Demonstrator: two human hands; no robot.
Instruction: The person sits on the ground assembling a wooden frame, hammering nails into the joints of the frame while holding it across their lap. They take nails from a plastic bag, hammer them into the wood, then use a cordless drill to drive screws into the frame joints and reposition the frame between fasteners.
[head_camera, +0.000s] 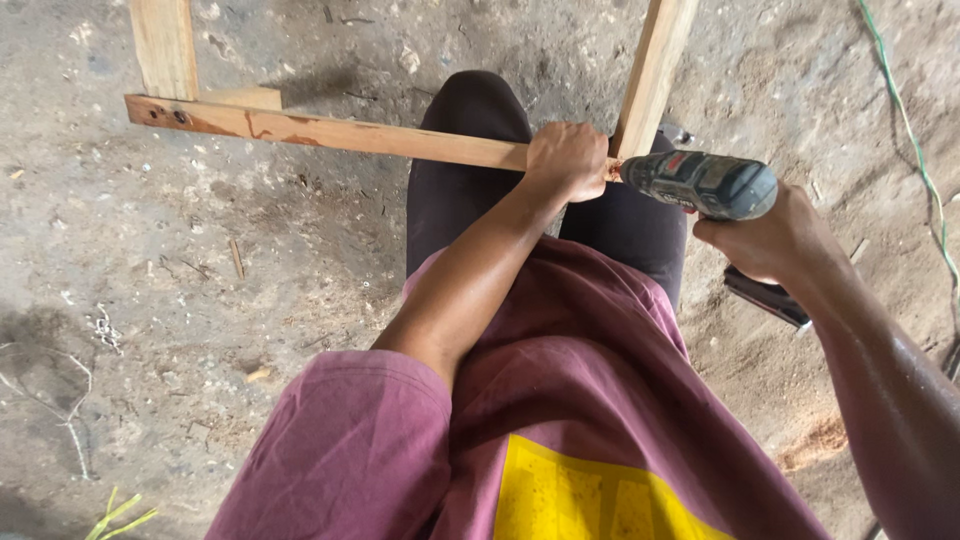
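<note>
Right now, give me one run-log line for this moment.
left hand: gripping horizontal wooden rail | right hand: holding power drill | drill nose: at rail-upright post joint | floor: dirt, sawdust

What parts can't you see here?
- Head view: tip of the dark cordless drill, hidden behind the left hand.
- Head view: tops of the pale wooden uprights, cut off by the top edge.
- Head view: drill handle, covered by the right hand.
</note>
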